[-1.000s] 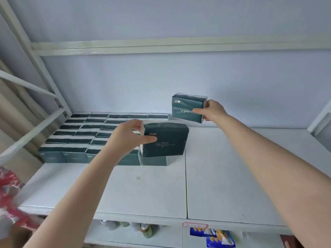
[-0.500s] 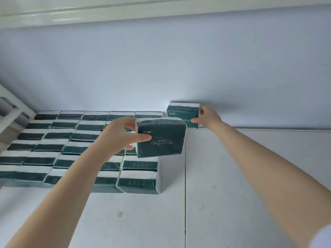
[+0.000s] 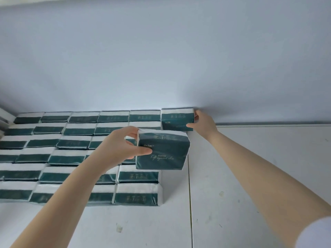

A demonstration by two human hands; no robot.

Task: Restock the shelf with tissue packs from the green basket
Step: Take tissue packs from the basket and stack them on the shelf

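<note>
Dark green and white tissue packs (image 3: 53, 154) stand in several rows on the left half of the white shelf (image 3: 250, 167). My right hand (image 3: 204, 123) grips one tissue pack (image 3: 176, 119) set down at the back wall, at the right end of the rearmost row. My left hand (image 3: 121, 147) holds a second tissue pack (image 3: 162, 151) in the air above the rows, just in front of the first. The green basket is out of view.
The pale blue back wall (image 3: 179, 59) closes the shelf behind the rows. A seam (image 3: 190, 203) splits the shelf board into two panels, and the right panel is bare white surface with small scuffs. A white frame post (image 3: 5, 115) shows at far left.
The view has moved closer and lower over the shelf. My right hand has lowered its pack onto the shelf against the back wall. My left hand carried its pack slightly forward and right.
</note>
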